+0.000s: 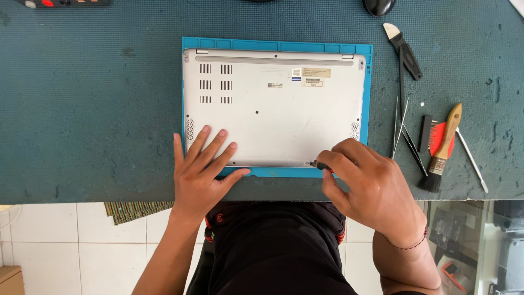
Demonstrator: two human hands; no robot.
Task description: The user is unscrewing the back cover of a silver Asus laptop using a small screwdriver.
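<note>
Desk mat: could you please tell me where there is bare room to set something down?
The desk mat is bare left of the laptop, up to its far edge. Right of the laptop it is crowded: tweezers, brush and pry tool.

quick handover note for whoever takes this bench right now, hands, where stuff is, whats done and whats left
Left hand: flat, fingers spread on the near left corner of the silver laptop, holding it down.
Right hand: grip closed on a small screwdriver, tip at the near edge of the laptop's base, right of centre.
Laptop lies upside down on the blue mat; bottom cover is on.
Tweezers, brush and pry tool lie to the right, untouched.
Done: cannot tell which screws are out.
Left: probably the remaining screws, then the cover.
</note>
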